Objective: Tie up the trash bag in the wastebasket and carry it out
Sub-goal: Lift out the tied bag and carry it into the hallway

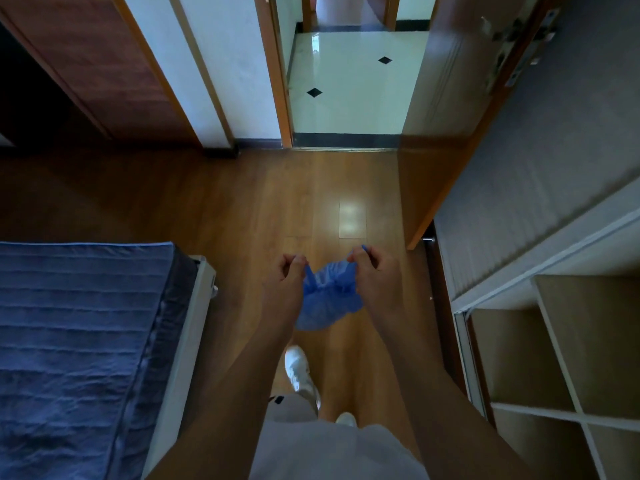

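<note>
Both forearms reach toward twelve o'clock, left hand (285, 271) and right hand (374, 271) fingers pinched closed on the blue trash bag (327, 299) ends.

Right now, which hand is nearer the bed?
Left. The left hand pinches the blue trash bag on the side toward the bed; the right hand grips the bag's other side, nearer the open wardrobe shelves.

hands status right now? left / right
Left hand: closed, pinching one gathered end of the blue trash bag.
Right hand: closed, pinching the bag's other end; the bag hangs between the two hands.
</note>
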Demonstrator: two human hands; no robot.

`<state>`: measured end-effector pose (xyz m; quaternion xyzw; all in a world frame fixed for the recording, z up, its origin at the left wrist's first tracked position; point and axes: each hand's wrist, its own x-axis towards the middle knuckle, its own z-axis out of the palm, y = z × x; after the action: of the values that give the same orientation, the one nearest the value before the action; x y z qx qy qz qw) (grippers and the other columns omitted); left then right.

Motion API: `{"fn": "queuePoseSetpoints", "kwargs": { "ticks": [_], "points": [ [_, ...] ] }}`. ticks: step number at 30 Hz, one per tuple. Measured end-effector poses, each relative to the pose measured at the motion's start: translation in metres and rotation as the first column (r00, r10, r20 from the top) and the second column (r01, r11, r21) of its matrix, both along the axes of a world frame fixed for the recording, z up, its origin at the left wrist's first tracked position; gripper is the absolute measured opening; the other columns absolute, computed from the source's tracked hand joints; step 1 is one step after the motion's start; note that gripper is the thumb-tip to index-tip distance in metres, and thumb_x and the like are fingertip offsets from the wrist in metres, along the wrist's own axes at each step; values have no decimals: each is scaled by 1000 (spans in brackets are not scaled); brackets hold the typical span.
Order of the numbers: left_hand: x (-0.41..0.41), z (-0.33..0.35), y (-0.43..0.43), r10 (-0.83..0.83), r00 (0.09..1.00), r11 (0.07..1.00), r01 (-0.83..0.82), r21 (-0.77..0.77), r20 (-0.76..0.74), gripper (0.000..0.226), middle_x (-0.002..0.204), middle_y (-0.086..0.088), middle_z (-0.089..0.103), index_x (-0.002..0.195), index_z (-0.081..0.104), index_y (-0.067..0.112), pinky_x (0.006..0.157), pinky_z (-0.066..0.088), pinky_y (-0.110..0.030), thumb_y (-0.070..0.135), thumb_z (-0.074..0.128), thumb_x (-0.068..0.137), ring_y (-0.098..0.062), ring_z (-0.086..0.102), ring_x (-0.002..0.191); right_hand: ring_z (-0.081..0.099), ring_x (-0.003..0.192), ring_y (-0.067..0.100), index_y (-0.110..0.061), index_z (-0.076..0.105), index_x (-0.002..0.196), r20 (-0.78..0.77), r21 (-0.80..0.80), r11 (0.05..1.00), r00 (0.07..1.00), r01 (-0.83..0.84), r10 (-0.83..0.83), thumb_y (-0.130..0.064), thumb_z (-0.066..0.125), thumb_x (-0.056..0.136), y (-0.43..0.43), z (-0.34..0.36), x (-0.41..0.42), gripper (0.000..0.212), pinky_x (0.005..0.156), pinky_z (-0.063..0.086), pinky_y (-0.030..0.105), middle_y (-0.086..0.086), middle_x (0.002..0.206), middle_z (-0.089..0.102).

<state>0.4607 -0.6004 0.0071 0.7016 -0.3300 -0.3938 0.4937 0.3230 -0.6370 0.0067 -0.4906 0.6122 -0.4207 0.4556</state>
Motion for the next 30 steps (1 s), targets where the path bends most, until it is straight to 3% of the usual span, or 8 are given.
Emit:
{"fn": "queuePoseSetpoints", "kwargs": {
  "ticks": [2,7,14,20,26,30],
  "points": [
    [8,-6,-22,-22,1000,1000,22,12,14,22,65,6,56,79,64,19,70,43,-36,23,51,96,-10,52,65,57,63,5,-20,68,76,-18,15,1000,1000,-9,9,-25,54,96,-21,-3,5,25,64,46,29,-8,65,63],
    [27,-13,-92,-23,998,1000,24,16,-51,22,63,4,51,80,63,11,63,41,-32,23,52,95,-10,47,61,49,53,8,-22,66,74,-54,49,998,998,-29,32,-27,53,97,-88,-7,25,27,55,40,28,-8,54,52],
    [74,-10,-237,-45,986,998,50,27,-159,21,55,7,45,81,60,6,56,38,-33,22,54,93,-7,42,49,45,53,8,-11,66,81,-137,70,998,990,-4,13,-27,52,96,-223,5,69,27,54,38,28,-5,59,51],
    [109,6,-350,-82,987,997,79,-25,-141,20,59,5,49,81,65,9,58,40,-28,20,54,94,-9,46,57,56,70,8,-13,65,82,-133,45,998,991,41,-35,-25,51,98,-323,16,107,25,63,45,26,-5,74,60],
    [131,-1,-429,-83,983,997,82,-13,-165,22,52,7,47,82,64,2,55,38,-29,17,54,95,-9,44,51,56,69,17,-5,66,82,-121,22,997,990,78,-75,-23,52,97,-407,9,127,27,59,44,31,9,76,62],
    [138,-10,-484,-93,985,996,92,-12,-145,22,56,3,47,77,62,7,56,39,-27,15,53,96,-9,44,53,57,69,9,-7,67,86,-116,35,999,993,38,-34,-22,52,98,-463,3,132,24,60,45,24,0,73,61]
  ]
}}
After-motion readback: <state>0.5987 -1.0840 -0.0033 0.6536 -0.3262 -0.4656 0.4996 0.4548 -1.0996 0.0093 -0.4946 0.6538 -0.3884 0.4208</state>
